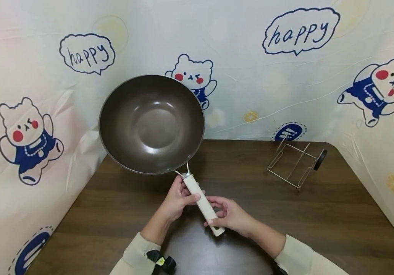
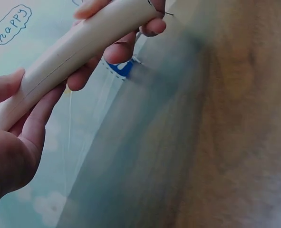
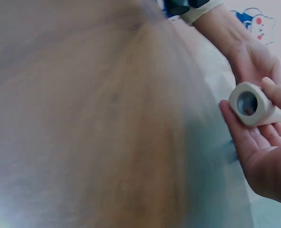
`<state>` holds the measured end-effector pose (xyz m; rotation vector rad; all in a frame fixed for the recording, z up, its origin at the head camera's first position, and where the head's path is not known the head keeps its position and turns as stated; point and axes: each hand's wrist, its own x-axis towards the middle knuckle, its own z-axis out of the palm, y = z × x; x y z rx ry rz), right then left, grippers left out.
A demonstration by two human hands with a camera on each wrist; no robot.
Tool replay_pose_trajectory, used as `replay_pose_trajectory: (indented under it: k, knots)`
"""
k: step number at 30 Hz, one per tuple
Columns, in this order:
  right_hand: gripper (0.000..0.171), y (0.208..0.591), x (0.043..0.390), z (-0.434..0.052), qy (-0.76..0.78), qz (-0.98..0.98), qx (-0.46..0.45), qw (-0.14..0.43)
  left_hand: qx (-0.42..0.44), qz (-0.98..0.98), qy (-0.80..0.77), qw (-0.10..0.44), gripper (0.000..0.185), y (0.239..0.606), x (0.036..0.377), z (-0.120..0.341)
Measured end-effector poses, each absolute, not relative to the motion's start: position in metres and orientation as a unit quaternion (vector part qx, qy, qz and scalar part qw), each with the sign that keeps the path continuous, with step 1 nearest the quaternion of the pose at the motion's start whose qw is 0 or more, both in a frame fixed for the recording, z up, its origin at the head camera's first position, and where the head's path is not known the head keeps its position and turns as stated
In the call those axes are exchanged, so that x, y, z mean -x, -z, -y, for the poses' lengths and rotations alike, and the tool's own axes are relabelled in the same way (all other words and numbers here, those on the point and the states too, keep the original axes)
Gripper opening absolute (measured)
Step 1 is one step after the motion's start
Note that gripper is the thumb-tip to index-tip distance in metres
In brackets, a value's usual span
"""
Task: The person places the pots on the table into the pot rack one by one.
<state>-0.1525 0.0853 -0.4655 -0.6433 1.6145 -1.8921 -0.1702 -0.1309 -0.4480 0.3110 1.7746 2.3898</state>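
Note:
A dark brown wok (image 1: 155, 126) with a cream handle (image 1: 200, 202) is held up over the table, its inside facing the head camera. My left hand (image 1: 178, 198) grips the handle near the pan, thumb lying across the top. Farther down, my right hand (image 1: 231, 217) holds the handle close to its end, thumb on one side and fingers beneath. In the left wrist view both hands show along the handle (image 2: 73, 52). The right wrist view shows the round hole in the handle's end (image 3: 261, 111), with the right hand (image 3: 268, 161) around it.
A small wire rack (image 1: 291, 164) with a black round part stands at the back right of the brown wooden table (image 1: 272, 214). Behind the table hangs a pale cloth (image 1: 238, 76) printed with cartoon bears.

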Motion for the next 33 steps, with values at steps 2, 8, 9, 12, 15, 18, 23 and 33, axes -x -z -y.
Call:
replay_pose_trajectory:
  k: [2, 8, 9, 12, 15, 18, 23, 33]
  knots:
    - [0.067, 0.461, 0.154, -0.085, 0.708, -0.6, 0.23, 0.295, -0.112, -0.589, -0.796, 0.078, 0.065, 0.445, 0.172, 0.13]
    - [0.063, 0.458, 0.155, -0.083, 0.713, -0.586, 0.231, 0.308, -0.114, -0.599, -0.787, 0.098, 0.061, 0.441, 0.175, 0.127]
    - [0.062, 0.459, 0.154, -0.083, 0.716, -0.584, 0.229, 0.306, -0.113, -0.605, -0.782, 0.098, 0.062, 0.441, 0.176, 0.127]
    - [0.064, 0.461, 0.15, -0.082, 0.725, -0.579, 0.22, 0.301, -0.111, -0.626, -0.766, 0.096, 0.066, 0.44, 0.177, 0.126]
    - [0.065, 0.464, 0.146, -0.08, 0.73, -0.579, 0.214, 0.293, -0.109, -0.649, -0.747, 0.097, 0.067, 0.439, 0.178, 0.124]
    - [0.066, 0.466, 0.142, -0.079, 0.731, -0.586, 0.211, 0.28, -0.108, -0.664, -0.734, 0.091, 0.067, 0.436, 0.179, 0.121]
    - [0.068, 0.467, 0.14, -0.08, 0.736, -0.591, 0.211, 0.254, -0.103, -0.671, -0.732, 0.051, 0.079, 0.431, 0.183, 0.113]
    - [0.066, 0.466, 0.132, -0.088, 0.737, -0.605, 0.2, 0.225, -0.118, -0.651, -0.746, 0.068, 0.078, 0.43, 0.183, 0.099]
